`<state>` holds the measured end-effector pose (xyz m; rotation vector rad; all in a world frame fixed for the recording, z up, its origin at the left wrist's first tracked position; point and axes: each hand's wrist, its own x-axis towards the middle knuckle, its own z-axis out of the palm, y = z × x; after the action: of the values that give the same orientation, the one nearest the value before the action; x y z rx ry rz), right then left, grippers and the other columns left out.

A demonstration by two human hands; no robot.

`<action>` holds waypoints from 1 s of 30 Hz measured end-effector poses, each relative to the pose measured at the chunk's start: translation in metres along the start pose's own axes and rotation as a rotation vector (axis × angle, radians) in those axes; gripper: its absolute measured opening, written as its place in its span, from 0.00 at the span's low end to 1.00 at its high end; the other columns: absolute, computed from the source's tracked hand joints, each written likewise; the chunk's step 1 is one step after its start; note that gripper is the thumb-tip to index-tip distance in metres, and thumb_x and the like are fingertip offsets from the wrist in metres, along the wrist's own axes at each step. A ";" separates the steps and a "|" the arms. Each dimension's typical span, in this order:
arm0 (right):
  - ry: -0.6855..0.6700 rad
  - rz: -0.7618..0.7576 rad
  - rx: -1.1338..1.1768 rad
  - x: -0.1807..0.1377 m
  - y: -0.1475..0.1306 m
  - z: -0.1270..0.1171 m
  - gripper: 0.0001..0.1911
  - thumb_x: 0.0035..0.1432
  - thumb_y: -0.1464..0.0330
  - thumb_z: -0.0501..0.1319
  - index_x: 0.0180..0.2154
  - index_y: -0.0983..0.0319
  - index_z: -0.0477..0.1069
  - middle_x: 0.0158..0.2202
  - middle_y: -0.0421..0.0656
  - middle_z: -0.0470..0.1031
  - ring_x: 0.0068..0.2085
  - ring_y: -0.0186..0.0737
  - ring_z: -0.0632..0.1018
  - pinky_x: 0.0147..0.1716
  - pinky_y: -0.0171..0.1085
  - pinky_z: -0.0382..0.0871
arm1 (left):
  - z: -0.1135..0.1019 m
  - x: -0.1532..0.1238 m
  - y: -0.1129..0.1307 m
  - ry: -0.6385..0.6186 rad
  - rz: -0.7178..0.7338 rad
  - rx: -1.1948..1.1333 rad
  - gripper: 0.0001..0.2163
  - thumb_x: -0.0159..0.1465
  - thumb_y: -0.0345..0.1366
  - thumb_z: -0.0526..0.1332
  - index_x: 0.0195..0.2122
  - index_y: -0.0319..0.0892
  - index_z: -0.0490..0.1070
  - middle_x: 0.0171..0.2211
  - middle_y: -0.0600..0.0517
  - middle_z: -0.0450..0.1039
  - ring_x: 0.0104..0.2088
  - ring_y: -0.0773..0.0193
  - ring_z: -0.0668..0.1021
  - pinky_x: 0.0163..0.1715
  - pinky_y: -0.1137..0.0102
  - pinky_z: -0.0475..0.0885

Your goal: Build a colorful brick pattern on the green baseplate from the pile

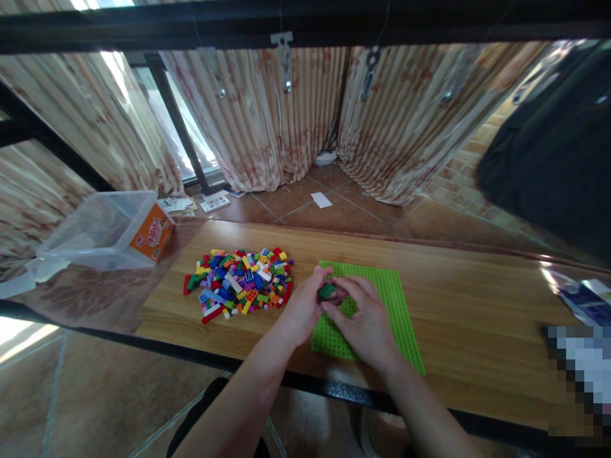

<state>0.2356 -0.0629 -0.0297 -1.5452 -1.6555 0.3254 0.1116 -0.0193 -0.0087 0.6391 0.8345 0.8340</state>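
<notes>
Both of my hands meet above the left part of a bright green studded baseplate (401,318). A dark green toy brick (326,291) shows between them. My left hand (305,305) has its fingers closed around the brick from the left. From the right, my right hand (365,315) pinches at the same brick with thumb and fingers. The fingers hide part of the brick, and whether it is one piece or several joined I cannot tell. Just left of my left hand lies a loose pile of toy bricks (245,283) in many colours.
The wooden tabletop (477,318) carries the pile and baseplate. A clear plastic bin (109,235) with an orange label stands at the left. A blue-and-white packet (587,302) lies at the right edge, near a blurred-out object (582,362). Curtains (286,127) hang behind.
</notes>
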 end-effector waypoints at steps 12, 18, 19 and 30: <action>-0.016 0.129 0.032 -0.002 0.024 -0.035 0.17 0.56 0.62 0.63 0.48 0.58 0.74 0.42 0.45 0.76 0.42 0.43 0.77 0.45 0.47 0.72 | -0.022 0.009 0.000 0.156 0.172 0.392 0.15 0.65 0.40 0.60 0.49 0.37 0.75 0.43 0.44 0.78 0.35 0.64 0.80 0.39 0.68 0.74; -0.160 0.177 0.024 -0.019 0.032 -0.038 0.15 0.55 0.64 0.63 0.46 0.57 0.74 0.42 0.44 0.79 0.39 0.42 0.79 0.42 0.45 0.74 | -0.033 0.014 -0.005 0.092 0.239 0.716 0.12 0.62 0.31 0.59 0.46 0.36 0.76 0.33 0.49 0.78 0.30 0.65 0.78 0.34 0.71 0.73; -0.173 0.164 0.024 -0.021 0.030 -0.035 0.15 0.55 0.65 0.62 0.46 0.56 0.74 0.43 0.44 0.79 0.41 0.42 0.79 0.44 0.45 0.73 | -0.033 0.013 -0.007 0.073 0.250 0.770 0.13 0.62 0.31 0.59 0.46 0.36 0.76 0.33 0.50 0.78 0.30 0.65 0.78 0.33 0.71 0.73; -0.095 -0.001 -0.089 -0.018 0.027 -0.011 0.11 0.55 0.70 0.63 0.42 0.56 0.75 0.45 0.45 0.79 0.49 0.49 0.76 0.51 0.52 0.68 | -0.027 0.004 -0.011 0.012 0.328 1.092 0.16 0.60 0.25 0.58 0.49 0.37 0.75 0.38 0.48 0.81 0.37 0.62 0.81 0.42 0.68 0.74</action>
<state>0.2604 -0.0776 -0.0478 -1.6167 -1.7653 0.3336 0.0947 -0.0169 -0.0325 1.7651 1.1993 0.6169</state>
